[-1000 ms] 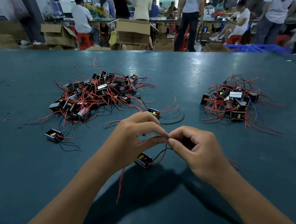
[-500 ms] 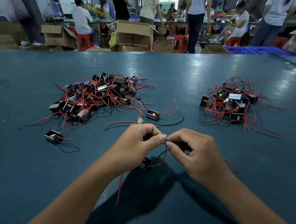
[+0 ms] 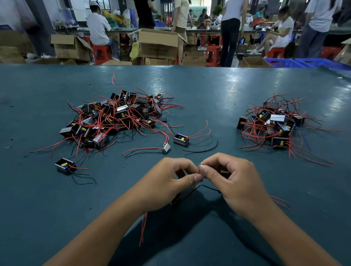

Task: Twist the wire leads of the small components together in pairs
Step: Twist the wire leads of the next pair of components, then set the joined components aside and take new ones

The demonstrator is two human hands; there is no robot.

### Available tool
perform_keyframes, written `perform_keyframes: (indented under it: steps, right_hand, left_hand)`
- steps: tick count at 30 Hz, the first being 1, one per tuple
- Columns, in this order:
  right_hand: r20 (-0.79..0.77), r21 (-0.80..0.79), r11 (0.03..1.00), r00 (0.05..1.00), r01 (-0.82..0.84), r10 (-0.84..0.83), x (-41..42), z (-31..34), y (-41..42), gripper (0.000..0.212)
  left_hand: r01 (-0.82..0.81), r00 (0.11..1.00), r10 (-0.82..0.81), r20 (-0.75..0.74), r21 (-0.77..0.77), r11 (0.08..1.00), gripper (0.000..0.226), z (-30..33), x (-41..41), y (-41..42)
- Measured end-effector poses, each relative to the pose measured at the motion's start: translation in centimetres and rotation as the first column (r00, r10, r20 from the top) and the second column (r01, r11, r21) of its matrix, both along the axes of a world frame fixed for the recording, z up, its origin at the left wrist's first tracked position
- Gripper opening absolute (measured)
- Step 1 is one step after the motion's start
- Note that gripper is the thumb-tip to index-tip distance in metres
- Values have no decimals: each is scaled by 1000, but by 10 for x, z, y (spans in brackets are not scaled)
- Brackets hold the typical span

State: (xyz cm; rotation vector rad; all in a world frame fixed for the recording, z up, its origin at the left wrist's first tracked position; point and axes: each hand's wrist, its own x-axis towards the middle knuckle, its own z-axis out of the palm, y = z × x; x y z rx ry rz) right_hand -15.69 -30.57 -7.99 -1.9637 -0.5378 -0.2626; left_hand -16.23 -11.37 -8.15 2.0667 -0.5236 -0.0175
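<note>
My left hand [image 3: 167, 180] and my right hand [image 3: 237, 183] meet fingertip to fingertip over the teal table [image 3: 215, 90], both pinching thin wire leads [image 3: 201, 167] between thumb and forefinger. A small black component [image 3: 183, 194] hangs just below my left hand, mostly hidden by it. Red leads [image 3: 143, 228] trail down beside my left wrist, and more red leads [image 3: 280, 201] lie behind my right wrist. A black lead [image 3: 211, 188] runs under my right thumb.
A big pile of components with red leads [image 3: 113, 118] lies at the left, a smaller pile [image 3: 274, 127] at the right. Loose components [image 3: 181, 139] [image 3: 166, 148] [image 3: 65, 164] lie near my hands. Beyond the table's far edge are people, cardboard boxes and blue crates.
Both hands stayed joined and shifted slightly away from me. The hanging component swung further under my left hand and is now mostly hidden.
</note>
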Motion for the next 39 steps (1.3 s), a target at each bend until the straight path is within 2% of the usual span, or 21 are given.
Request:
perform_keyframes:
  steps: [4,8,9,11,13,14,16,18,21,22,24,26,27,30,33,35,39]
  right_hand:
    - [-54,10,1000,998,-15,15,6,2,-8,10]
    - [-98,109,994,995,0,10,11,5,-13,12]
    - [-105,152,988,994,37,-21,14,7,-15,12]
    - [-108,237,959,986,153,-130,23,16,-23,12]
    - [-105,277,925,965,260,-240,39,31,-38,12]
    - [-86,260,918,954,299,-287,51,41,-46,11]
    - [-17,162,912,925,378,-380,80,63,-61,8]
    - [53,61,881,880,469,-472,113,83,-76,8]
    - [76,-201,800,823,566,-563,159,101,-94,17]
    - [69,-302,758,806,578,-588,168,103,-95,28]
    - [57,-374,718,787,588,-614,175,101,-86,44]
    - [129,-376,689,772,619,-623,169,94,-66,49]
    - [184,-387,667,762,637,-621,165,89,-54,50]
    - [232,-414,686,798,599,-556,148,74,-23,48]
    - [218,-451,725,852,520,-476,134,61,-1,45]
    - [204,-461,759,887,459,-413,125,54,12,43]
    - [170,-488,794,932,362,-320,108,41,32,41]
  left_hand:
    - [-30,998,30,47,-10,1000,13,2,4,5]
    - [-100,990,103,99,-39,994,12,3,7,9]
    - [-127,983,135,124,-72,989,12,3,7,10]
    - [-207,965,237,110,-231,951,15,2,10,16]
    - [-304,941,337,18,-391,869,18,1,16,28]
    - [-346,930,366,-32,-408,845,18,-1,20,34]
    - [-388,920,382,-87,-328,861,16,-8,26,44]
    - [-364,931,359,-58,-179,914,13,-12,31,54]
    - [-435,891,422,165,50,899,9,-7,44,88]
    - [-502,847,457,272,125,856,7,-4,50,103]
    - [-645,748,516,417,275,712,3,3,64,136]
    - [-736,675,584,450,453,502,14,4,77,165]
    - [-732,665,601,444,547,406,22,3,82,174]
    - [-694,661,589,465,678,244,30,-1,88,184]
    - [-707,645,556,524,686,173,24,1,92,180]
    - [-704,640,591,490,683,195,19,5,93,178]
    - [-645,669,610,426,740,190,26,6,90,169]
